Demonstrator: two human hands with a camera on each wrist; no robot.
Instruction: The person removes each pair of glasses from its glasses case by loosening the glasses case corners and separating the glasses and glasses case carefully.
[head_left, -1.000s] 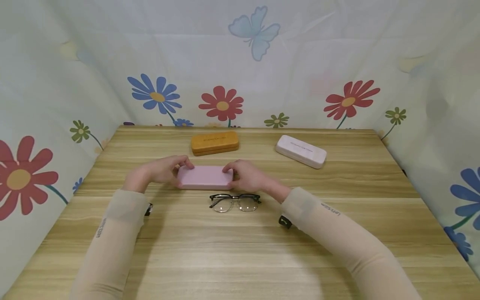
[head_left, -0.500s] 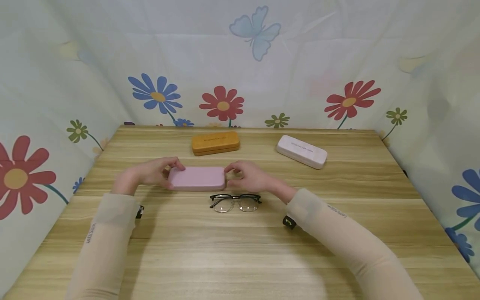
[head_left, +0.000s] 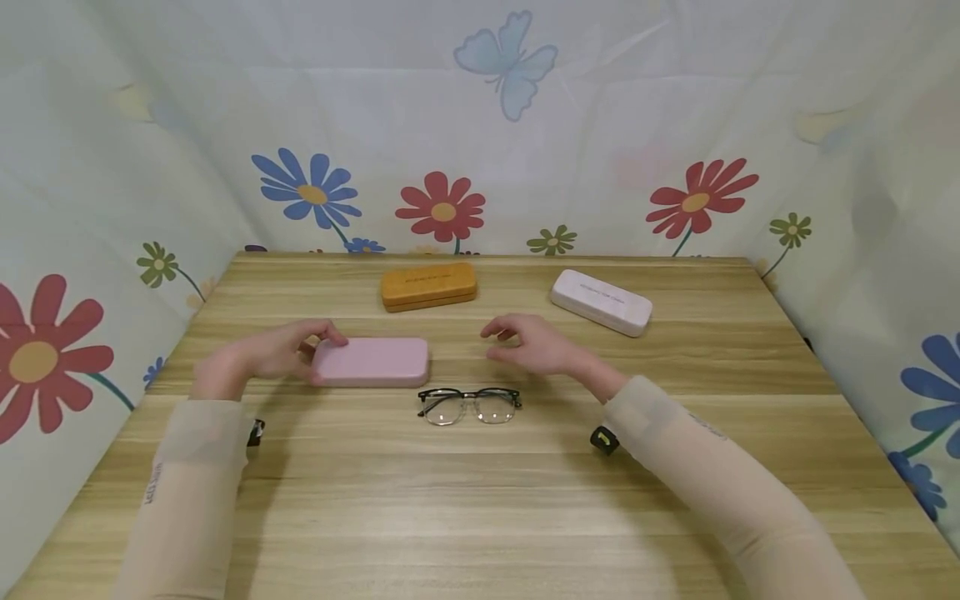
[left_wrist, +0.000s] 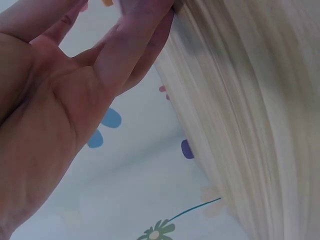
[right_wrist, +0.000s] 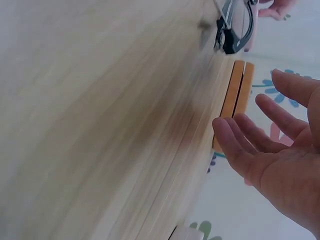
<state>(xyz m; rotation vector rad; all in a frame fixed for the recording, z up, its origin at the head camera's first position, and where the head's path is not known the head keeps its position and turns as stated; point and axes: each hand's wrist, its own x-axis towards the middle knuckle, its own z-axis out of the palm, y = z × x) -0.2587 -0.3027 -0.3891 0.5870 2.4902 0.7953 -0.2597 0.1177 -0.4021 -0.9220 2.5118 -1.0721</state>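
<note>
A closed pink glasses case (head_left: 375, 362) lies on the table, left of the middle in the head view. My left hand (head_left: 273, 350) grips its left end, thumb and fingers at the front and back edges. My right hand (head_left: 534, 346) is off the case, to its right, with fingers loosely bent and nothing in them. In the right wrist view the right hand (right_wrist: 280, 135) is plainly unoccupied. Black-browed eyeglasses (head_left: 444, 392) lie just in front of the pink case, lenses towards me. The left wrist view shows my left palm, while its fingertips are cut off at the top.
Behind, an orange glasses case (head_left: 429, 287) lies closed near the table's far edge. A pale pink-white case (head_left: 602, 303) sits at an angle further right. The wooden table (head_left: 480, 517) ends at a flowered curtain (head_left: 360, 100) at the back and sides.
My left hand has slid the pink case left and slightly towards me. My right hand has let go of its right end and drawn away to the right. The eyeglasses stay put.
</note>
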